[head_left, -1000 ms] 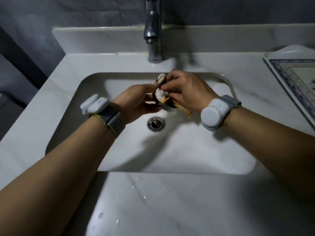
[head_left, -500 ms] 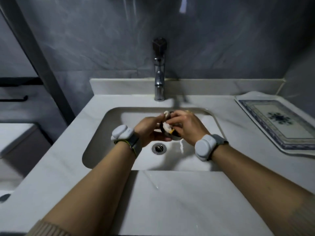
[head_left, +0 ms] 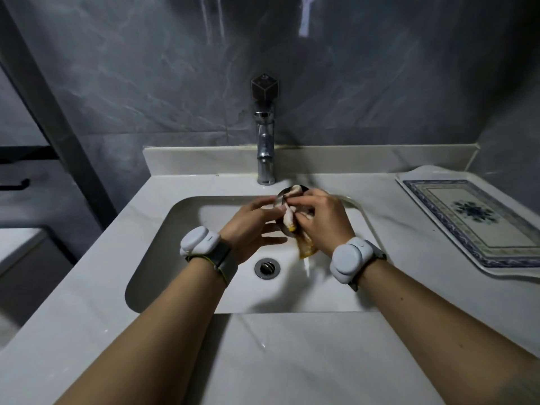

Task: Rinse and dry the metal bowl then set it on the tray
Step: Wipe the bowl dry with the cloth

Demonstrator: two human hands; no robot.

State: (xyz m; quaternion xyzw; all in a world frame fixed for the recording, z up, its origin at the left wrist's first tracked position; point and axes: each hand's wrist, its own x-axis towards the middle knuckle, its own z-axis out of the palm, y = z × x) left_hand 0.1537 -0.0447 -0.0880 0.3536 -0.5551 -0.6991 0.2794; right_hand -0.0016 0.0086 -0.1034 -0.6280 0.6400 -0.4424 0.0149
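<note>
Over the white sink [head_left: 163, 258] I hold a small metal bowl [head_left: 282, 197], tilted on its side and mostly hidden between my hands. My left hand [head_left: 251, 226] grips it from the left. My right hand [head_left: 324, 223] presses a pale cloth [head_left: 305, 247] with a yellow patch into and around the bowl; one end of the cloth hangs down below my right hand. A patterned blue-and-white tray [head_left: 479, 226] lies on the counter at the right, with nothing on it.
A chrome faucet [head_left: 265, 150] stands behind the sink, with no water running. The drain [head_left: 267, 268] is below my hands. White marble counter [head_left: 292, 361] surrounds the basin. Dark grey wall behind, a dark post at the left.
The view has pulled back and up, showing the wall and tray. My hands have kept working the cloth around the bowl, which now sits a little higher and further back over the sink.
</note>
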